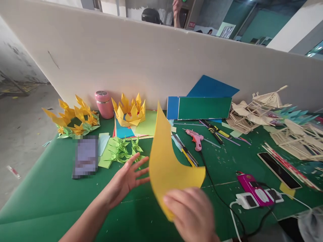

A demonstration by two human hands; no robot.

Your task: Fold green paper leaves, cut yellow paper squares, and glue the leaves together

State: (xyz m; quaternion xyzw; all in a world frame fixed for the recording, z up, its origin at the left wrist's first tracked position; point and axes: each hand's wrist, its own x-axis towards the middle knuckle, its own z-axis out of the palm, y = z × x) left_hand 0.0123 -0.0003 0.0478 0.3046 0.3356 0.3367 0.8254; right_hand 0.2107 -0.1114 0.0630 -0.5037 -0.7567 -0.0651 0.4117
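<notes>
My right hand is closed on the near edge of a yellow sheet of paper, which curves upward above the table. The hand is slightly blurred. To its left, my left hand is spread with the palm bare, its fingertips beside the sheet's left edge; whether they touch it I cannot tell. Just beyond the left hand lie several green folded paper flowers on light green paper. Farther back, a folded yellow paper crown stands on stacked coloured sheets.
A second yellow crown, a pink canister and a pixelated flat object are at left. Right of the sheet lie a cutter knife, a pink glue gun, a magenta power strip, a phone and stick structures.
</notes>
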